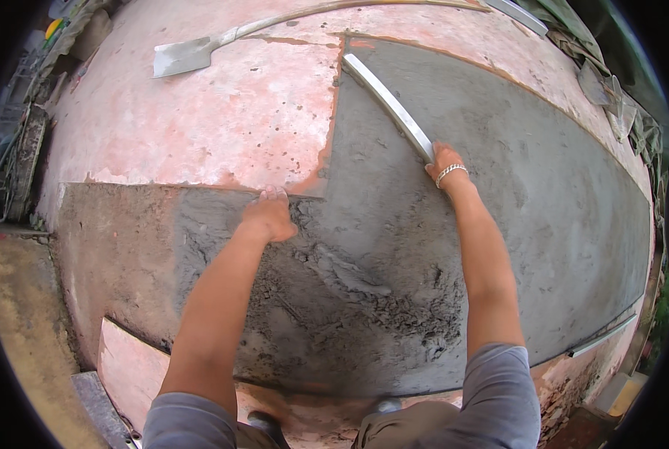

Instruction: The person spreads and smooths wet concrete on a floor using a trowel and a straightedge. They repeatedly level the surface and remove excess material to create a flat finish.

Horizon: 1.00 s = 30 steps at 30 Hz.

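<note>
My right hand (448,166), with a chain bracelet at the wrist, is closed round the near end of a long silvery metal straightedge (391,105). The bar slants away to the far left across the smoothed grey wet mortar (514,172). My left hand (269,215) is closed, its fingertips bent at the border between the pink slab (222,127) and the mortar. A thin dark edge runs beside those fingers; what they grip, if anything, is hidden. Between my arms lies rough, lumpy mortar (372,299), with a bare brown patch (113,239) to its left.
A shovel (184,57) with a long wooden handle lies on the far pink surface. Another metal bar (602,337) rests at the right edge. Crumpled sheeting (620,112) lines the far right. My shoes (267,426) show at the near edge.
</note>
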Available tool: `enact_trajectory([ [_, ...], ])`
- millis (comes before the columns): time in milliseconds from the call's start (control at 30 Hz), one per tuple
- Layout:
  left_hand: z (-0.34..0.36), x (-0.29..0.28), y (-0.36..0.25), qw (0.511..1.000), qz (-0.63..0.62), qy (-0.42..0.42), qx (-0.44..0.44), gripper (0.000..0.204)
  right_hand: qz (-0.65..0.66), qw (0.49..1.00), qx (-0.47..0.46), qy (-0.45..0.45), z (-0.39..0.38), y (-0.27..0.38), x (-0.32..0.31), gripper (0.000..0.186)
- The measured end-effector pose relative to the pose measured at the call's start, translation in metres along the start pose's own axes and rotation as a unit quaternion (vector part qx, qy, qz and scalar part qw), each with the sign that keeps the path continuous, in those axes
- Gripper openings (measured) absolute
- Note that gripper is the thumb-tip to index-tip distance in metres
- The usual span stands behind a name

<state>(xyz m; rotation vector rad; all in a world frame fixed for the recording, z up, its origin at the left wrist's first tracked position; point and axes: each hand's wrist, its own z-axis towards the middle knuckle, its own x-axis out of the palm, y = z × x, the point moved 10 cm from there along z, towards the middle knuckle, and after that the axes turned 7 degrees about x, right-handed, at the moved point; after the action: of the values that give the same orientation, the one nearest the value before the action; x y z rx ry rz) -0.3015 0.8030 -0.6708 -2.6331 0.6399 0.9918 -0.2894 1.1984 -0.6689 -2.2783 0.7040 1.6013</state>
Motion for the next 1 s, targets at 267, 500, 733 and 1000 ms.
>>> enact_trajectory([
  [267,0.002,0.005,0.002,1.000,-0.021,0.018,-0.011,0.090,-0.015,0.999,-0.049,-0.013,-0.055,-0.019,0.014,0.039],
  [500,0.008,0.006,0.000,1.000,-0.001,-0.013,0.016,0.095,0.006,0.997,-0.078,0.000,-0.102,-0.041,0.030,0.036],
  [733,0.008,0.007,0.000,1.000,-0.020,-0.017,0.006,0.095,0.007,0.994,-0.104,0.011,-0.143,-0.056,0.044,0.037],
  [1000,0.007,0.003,0.000,0.998,-0.049,-0.048,-0.008,0.090,0.021,0.994,-0.106,0.017,-0.178,-0.070,0.060,0.037],
])
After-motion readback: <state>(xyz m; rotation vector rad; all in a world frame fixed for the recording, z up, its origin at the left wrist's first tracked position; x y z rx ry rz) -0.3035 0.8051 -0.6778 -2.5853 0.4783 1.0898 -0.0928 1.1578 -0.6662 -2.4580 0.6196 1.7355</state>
